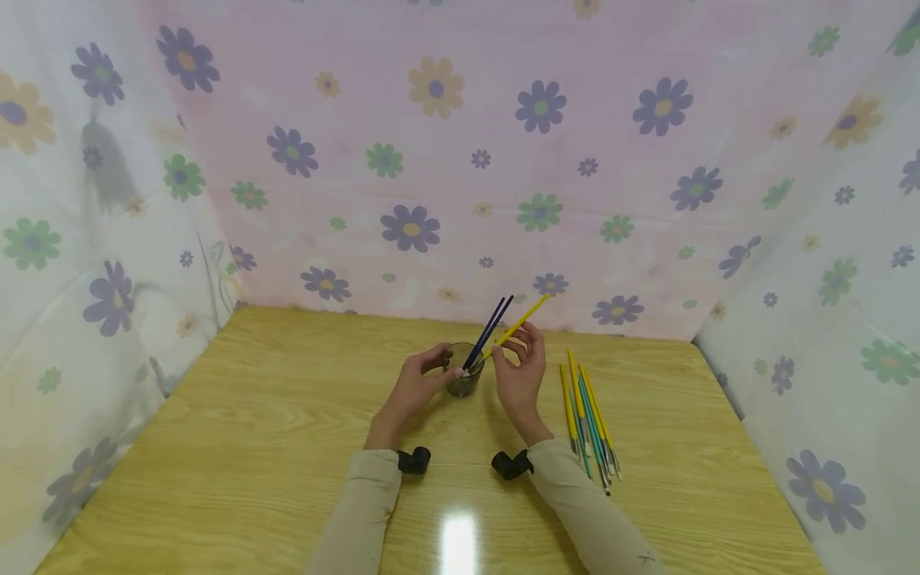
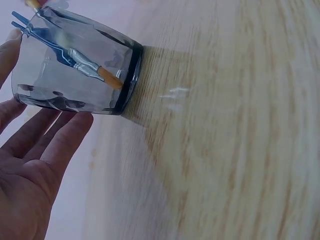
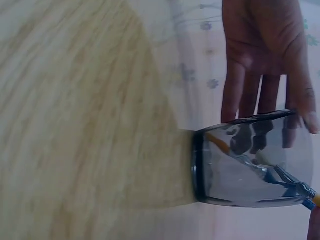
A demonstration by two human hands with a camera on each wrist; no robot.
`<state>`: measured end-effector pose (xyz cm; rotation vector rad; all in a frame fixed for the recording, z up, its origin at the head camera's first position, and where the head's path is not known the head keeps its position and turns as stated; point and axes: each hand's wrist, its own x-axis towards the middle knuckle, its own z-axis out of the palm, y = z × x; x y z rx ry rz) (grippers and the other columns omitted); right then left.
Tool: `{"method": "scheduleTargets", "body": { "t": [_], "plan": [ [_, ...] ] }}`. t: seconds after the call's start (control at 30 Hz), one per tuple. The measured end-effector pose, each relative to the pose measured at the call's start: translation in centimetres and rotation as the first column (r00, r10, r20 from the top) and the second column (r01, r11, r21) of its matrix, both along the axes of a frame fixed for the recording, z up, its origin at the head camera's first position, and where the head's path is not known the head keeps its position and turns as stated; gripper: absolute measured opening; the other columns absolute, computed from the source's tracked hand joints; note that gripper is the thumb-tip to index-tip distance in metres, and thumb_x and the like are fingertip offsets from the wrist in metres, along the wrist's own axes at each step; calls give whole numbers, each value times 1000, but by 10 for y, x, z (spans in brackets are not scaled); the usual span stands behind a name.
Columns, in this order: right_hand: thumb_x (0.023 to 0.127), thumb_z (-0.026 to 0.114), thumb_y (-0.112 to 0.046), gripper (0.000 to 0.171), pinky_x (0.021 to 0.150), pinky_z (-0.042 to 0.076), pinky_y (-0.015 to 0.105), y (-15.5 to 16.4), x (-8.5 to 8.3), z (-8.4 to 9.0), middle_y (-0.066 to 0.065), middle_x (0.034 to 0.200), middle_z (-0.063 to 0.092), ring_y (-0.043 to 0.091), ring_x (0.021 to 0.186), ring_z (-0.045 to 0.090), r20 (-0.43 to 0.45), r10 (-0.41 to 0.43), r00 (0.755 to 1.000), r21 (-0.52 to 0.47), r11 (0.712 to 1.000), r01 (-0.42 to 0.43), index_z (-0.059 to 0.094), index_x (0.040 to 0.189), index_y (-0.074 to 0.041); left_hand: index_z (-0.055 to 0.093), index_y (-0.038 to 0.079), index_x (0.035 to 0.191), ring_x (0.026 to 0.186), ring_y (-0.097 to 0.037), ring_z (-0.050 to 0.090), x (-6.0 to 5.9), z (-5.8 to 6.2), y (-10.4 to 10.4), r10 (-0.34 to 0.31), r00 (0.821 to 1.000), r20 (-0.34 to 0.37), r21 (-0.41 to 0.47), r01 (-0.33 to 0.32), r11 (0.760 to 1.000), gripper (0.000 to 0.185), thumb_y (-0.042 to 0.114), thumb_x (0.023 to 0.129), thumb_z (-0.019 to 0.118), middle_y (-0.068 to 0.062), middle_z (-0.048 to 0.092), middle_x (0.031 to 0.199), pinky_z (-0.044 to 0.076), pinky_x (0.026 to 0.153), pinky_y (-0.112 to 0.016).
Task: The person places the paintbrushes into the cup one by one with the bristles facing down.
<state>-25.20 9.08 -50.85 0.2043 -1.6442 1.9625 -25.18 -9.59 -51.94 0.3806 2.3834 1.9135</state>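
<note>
So there's a big wooden table boxed in on three sides by flowery cloth, pink at the back and whiter on the sides. Near the middle of the table, toward the back, stands a dark see-through glass cup, upright, with two dark blue paintbrushes already sitting in it and leaning out to the upper right, bristle ends down at the bottom of the cup. The left hand is up against the left side of the cup, fingers mostly straight and relaxed along the glass, steadying it rather than properly gripping it. The right hand is just right of the cup, pinching a yellow paintbrush that slants with its lower end at the cup's rim. Further right, well apart from the cup, a loose bunch of yellow and teal brushes lies flat on the table.
</note>
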Motion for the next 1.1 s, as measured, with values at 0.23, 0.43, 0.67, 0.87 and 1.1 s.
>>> {"method": "scheduleTargets", "body": {
  "t": [0.23,0.43,0.67,0.87,1.1],
  "plan": [
    [89,64,19,51,73,58,19,-8,5,9,40,122,49,62,102,54,35,36,999,-8,999,-36,45,135,13,48,2,151,136,-38,53,-1,-1,1,-1,1000,-21,-4,1,1000,63,21,97,73,-22,56,145,49,107,-51],
    [88,64,21,51,71,57,17,-10,-5,-1,37,123,51,59,102,56,64,37,997,3,999,-37,46,135,13,46,1,152,136,-38,53,0,-1,2,2,1000,-26,-12,-3,1000,64,22,98,72,-23,55,146,49,107,-51],
    [89,67,16,50,74,57,18,-13,-9,-7,30,122,54,52,103,58,82,44,996,30,998,-46,48,135,10,45,-1,152,135,-38,54,1,-2,1,3,999,-32,-9,-3,1000,64,21,98,71,-24,55,145,50,105,-51],
    [88,64,20,51,82,61,36,-15,-12,-12,34,123,53,56,104,57,81,59,995,60,996,-64,46,136,13,45,-1,152,135,-40,53,1,-1,0,-10,1000,-30,2,10,1000,64,20,98,71,-25,54,146,50,105,-52],
    [88,66,19,55,91,56,59,-15,0,1,40,122,53,58,105,58,109,95,990,110,988,-107,47,139,15,44,-1,153,135,-40,53,2,0,0,-12,999,-33,-4,12,1000,64,20,98,71,-25,54,146,51,104,-51]
  ]
}}
